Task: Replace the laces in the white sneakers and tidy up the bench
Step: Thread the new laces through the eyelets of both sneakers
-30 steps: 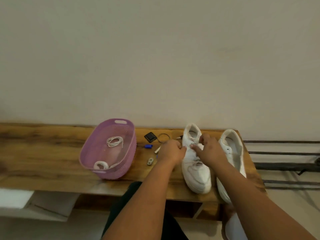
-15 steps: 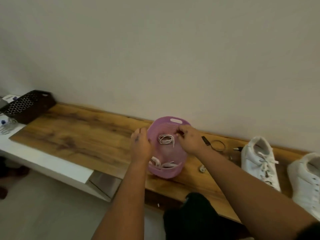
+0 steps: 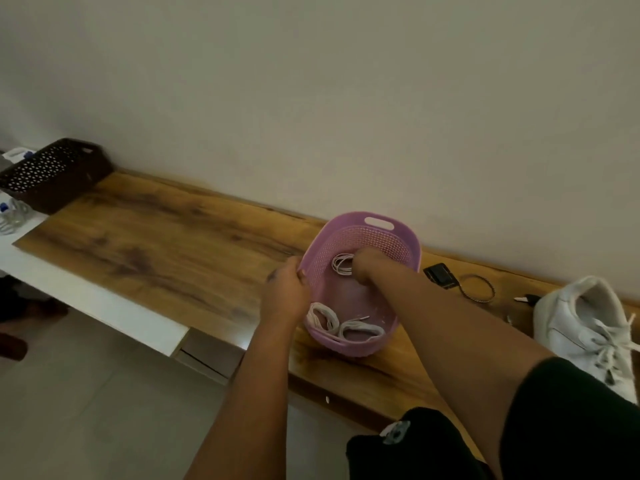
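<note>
Only the head view here, so one pass. The left hand [image 3: 285, 297] is curled over the near-left rim of the oval lilac perforated plastic basket [image 3: 398, 237], gripping the wall. The right hand [image 3: 363, 268] is down inside it, fingers bent around the coiled thin white lace bundle [image 3: 341, 265] at the far end; looks like it's grasping that coil, though the fingertips are hidden, so that's my read.

What could go wrong: the basket sits close to the front edge of the wooden table [image 3: 156, 251], on the near side of the left hand. If the left grip slips while the right one pulls up, the light basket could tip or slide off toward the floor. The coil could also unravel on the way out and snag the two flat white lace rolls [image 3: 346, 325] lying just under the left wrist, dragging them along.

Room-wise: lots of bare wood out past the left hand, all the way to a dark brown lattice basket [image 3: 52, 174] at the far end. Past the right forearm it's tighter: a small black square gadget [image 3: 438, 274], a dark braided ring [image 3: 478, 288], then the white laced sneaker [image 3: 581, 327] near the front edge. The wall hems in the back.
</note>
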